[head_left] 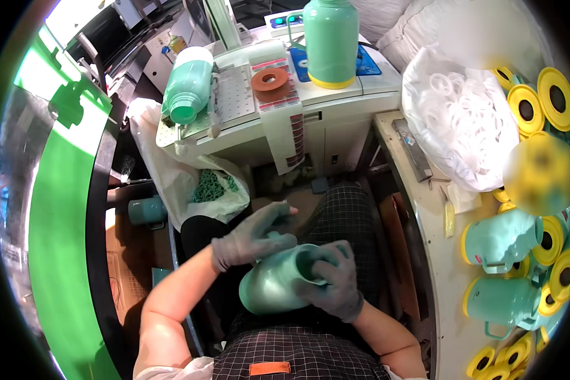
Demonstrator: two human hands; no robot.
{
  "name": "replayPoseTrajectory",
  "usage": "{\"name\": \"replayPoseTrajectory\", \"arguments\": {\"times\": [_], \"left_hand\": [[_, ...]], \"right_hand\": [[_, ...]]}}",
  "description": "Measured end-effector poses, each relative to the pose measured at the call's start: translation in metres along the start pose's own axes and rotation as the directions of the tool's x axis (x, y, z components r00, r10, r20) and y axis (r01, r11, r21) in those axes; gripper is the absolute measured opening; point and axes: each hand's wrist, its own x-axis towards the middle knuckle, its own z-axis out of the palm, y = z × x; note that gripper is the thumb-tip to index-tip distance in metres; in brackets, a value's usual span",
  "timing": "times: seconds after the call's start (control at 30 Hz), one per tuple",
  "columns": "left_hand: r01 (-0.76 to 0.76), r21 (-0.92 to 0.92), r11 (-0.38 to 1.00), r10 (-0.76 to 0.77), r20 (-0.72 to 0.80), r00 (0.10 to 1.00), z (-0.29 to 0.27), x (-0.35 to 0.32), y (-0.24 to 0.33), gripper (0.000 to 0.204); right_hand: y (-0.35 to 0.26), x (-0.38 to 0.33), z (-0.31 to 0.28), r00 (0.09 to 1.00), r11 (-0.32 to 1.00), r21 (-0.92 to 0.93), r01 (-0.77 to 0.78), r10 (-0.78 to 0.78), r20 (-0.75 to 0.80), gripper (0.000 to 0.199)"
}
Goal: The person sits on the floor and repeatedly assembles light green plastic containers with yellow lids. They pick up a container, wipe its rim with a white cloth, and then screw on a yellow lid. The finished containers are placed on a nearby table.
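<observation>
Above my lap, a pale green jug (269,285) lies tilted, its round mouth facing right. My right hand (332,285), in a grey glove, grips the jug's rim, with some fingers reaching into the mouth. My left hand (253,237), gloved as well, is at the upper left side of the jug. Its thumb and fingers are stretched to the right and stand apart, with a small green bit showing between them. Whether that bit belongs to the jug's handle is unclear.
Ahead, a white bench (361,101) bears an upright green jug (330,47), another jug on its side (189,85) and an orange tape roll (271,82). The right table (443,259) holds a bag of white rings (468,126), jugs and yellow lids. A bag (164,164) with green bits hangs left.
</observation>
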Motion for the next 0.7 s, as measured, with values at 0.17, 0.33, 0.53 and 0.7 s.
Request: {"name": "replayPoseTrajectory", "arguments": {"times": [0.17,0.33,0.53,0.7], "left_hand": [[0.076,0.120,0.990,-0.052,-0.190,0.980,0.071,-0.028,0.019,0.065],[-0.075,-0.260,0.963,0.065,-0.049,0.997,0.073,0.015,0.011,0.063],[0.063,-0.720,0.691,-0.521,-0.437,0.733,-0.005,0.147,-0.157,0.063],[-0.027,-0.835,0.550,-0.468,-0.336,0.817,0.028,0.167,-0.197,0.056]], "right_hand": [[-0.006,-0.051,-0.036,0.929,0.929,-0.068,-0.364,0.357,-0.095,0.058],[-0.002,-0.091,-0.082,0.518,0.495,0.158,-0.854,0.788,0.334,0.058],[0.012,-0.111,-0.105,0.486,0.494,0.688,-0.532,0.843,-0.230,0.083],[0.027,-0.112,-0.098,0.668,0.791,0.118,-0.600,0.577,-0.470,0.103]]}}
